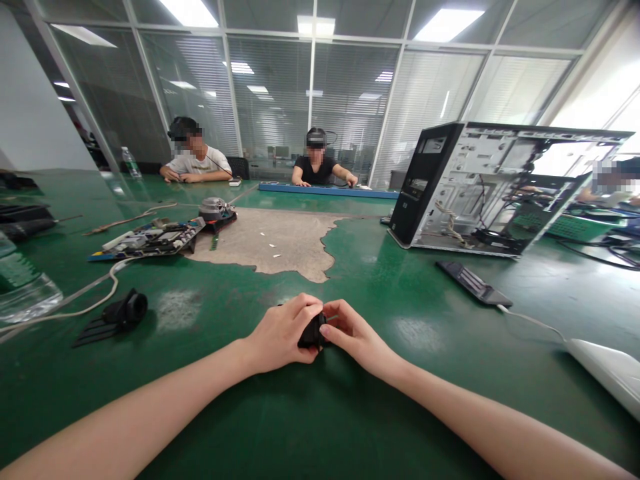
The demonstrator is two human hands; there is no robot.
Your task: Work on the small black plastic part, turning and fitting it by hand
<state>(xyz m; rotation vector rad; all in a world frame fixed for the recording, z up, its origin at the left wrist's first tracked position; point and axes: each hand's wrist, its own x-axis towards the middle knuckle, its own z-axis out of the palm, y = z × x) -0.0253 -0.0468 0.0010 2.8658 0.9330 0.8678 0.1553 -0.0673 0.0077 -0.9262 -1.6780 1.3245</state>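
Both hands meet over the green table (280, 407) around a small black object (311, 332), largely covered by the fingers, so its kind cannot be made out. My left hand (286, 331) wraps it from the left, thumb below and fingers over the top. From the right, my right hand (356, 335) pinches its right side between thumb and fingers. To the left lies a black part with a round opening (131, 308) and a flat slatted piece, apart from my hands.
A circuit board (155, 239) and a cooler fan (216, 210) lie at left, near a water bottle (23, 287) and a white cable. An opened computer case (480, 193) stands at right, behind a dark slotted device (473, 283). Two people sit across; another is at far right.
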